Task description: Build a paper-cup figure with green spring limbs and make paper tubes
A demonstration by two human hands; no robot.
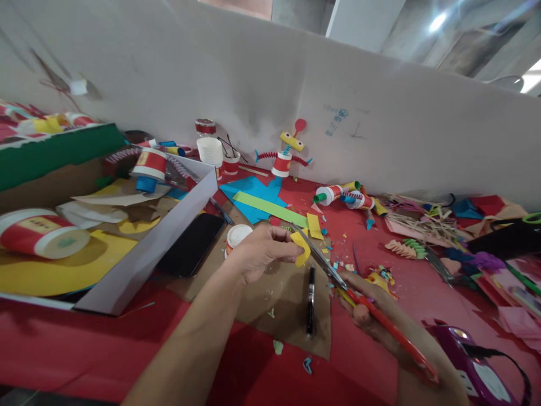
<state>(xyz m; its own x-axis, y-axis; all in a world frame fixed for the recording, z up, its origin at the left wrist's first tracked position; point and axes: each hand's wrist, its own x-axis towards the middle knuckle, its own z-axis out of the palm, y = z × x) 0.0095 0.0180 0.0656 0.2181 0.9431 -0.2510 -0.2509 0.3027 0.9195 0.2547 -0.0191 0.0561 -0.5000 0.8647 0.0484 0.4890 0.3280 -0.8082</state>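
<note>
A small curved piece of yellow paper (303,258) is pinched between the thumb and fingers of my left hand (262,248). My right hand (369,301) grips red-handled scissors (326,264), their blades pointing up and left beside the yellow paper. Whether the blades touch the paper I cannot tell. Below them a black marker (311,301) lies on a brown cardboard sheet (279,321). Behind my left hand stands a small white-lidded paper cup (239,234). A light green paper strip (270,208) rests across blue paper (247,192), with a yellow paper scrap (314,225) at its right end.
At left, a white-walled box (169,237) holds cups and paper. Beside it lies a black phone (192,243). A paper-cup figure (282,164) stands by the wall; other figures (332,194) lie farther right. Sticks (418,225) and a purple power strip (462,361) occupy the right.
</note>
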